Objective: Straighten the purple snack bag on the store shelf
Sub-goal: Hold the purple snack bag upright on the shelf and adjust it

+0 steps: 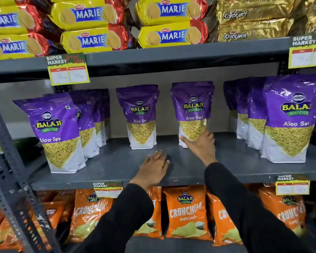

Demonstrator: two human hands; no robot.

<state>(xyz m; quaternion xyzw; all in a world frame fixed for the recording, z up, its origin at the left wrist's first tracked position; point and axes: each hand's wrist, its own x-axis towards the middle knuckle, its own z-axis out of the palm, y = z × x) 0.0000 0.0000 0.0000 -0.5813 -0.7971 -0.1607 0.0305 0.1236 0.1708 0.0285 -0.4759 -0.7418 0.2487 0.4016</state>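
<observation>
Two hands are seen at the middle shelf (pixel 117 167). The purple snack bag (pixel 192 114) stands upright toward the back, between its neighbours, and its lower front is touched by the right hand (pixel 199 145), fingers spread around the base; whether it is truly gripped cannot be told. The left hand (pixel 155 168) is laid flat and open on the shelf. If the base is pushed too hard, the bag could be tipped backward or twisted further askew.

Purple-and-white snack bag (pixel 192 110), grey shelf (pixel 117 167), black sleeves (pixel 244 207).
</observation>
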